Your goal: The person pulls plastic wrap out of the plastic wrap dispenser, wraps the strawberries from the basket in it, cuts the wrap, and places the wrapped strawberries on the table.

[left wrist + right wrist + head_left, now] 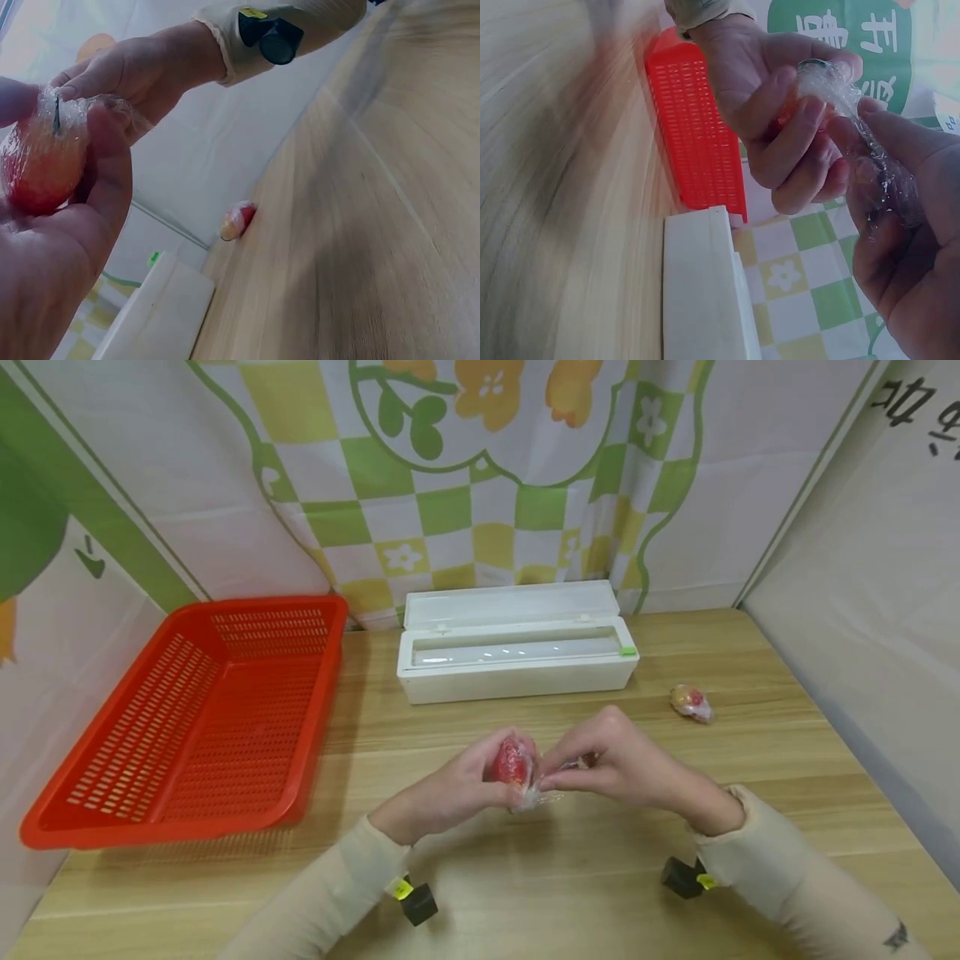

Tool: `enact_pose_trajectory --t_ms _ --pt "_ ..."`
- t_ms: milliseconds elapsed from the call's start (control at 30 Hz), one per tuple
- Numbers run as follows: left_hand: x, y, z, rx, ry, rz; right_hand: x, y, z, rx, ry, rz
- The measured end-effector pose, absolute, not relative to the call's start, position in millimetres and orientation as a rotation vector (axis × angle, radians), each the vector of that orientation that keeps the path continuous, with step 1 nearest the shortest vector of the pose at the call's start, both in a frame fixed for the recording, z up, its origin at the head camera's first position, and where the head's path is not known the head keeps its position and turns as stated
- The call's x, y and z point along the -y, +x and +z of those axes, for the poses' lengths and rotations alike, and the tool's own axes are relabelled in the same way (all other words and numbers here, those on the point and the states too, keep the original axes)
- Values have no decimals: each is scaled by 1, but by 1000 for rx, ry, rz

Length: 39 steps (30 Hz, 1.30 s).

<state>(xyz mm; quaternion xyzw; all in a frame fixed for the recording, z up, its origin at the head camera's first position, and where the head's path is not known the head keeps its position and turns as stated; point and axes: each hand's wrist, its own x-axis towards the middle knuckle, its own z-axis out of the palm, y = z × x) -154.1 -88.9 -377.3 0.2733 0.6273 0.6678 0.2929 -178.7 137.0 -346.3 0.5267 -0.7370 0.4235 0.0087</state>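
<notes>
My left hand (pixel 467 789) holds a red-and-yellow apple (pixel 513 762) with cling film around it. In the left wrist view the apple (pixel 46 165) shows a dark green stem under the crinkled film. My right hand (pixel 626 766) pinches the gathered cling film (pixel 885 176) beside the apple, thumb against fingers. Farther right on the table lies a second fruit (pixel 690 702), red and yellow, wrapped in film. Behind the hands stands a white cling film box (pixel 517 681), lid raised, with a roll of film (pixel 517 652) inside.
A red plastic basket (pixel 311 760) with slotted walls stands at the left of the wooden table (pixel 570 893). Cloth printed with green and yellow checks (pixel 442 514) hangs behind the table, and pale cloth walls border both sides.
</notes>
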Motion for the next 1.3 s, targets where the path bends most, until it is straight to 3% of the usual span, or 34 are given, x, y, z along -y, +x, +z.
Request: enact_pose_trajectory --t_ms 267,633,1000,1300 --pt "86 -156 -379 -1306 721 1896 -135 -181 -350 2242 1629 1392" --pt "90 -158 -388 -1534 485 1993 -145 -185 -347 2259 1563 1372" --pt "79 -154 -383 -1296 662 1916 -135 -182 -349 2184 1534 1288" --pt "74 -154 -385 -1765 839 1705 -129 -177 -349 2228 1503 1274"
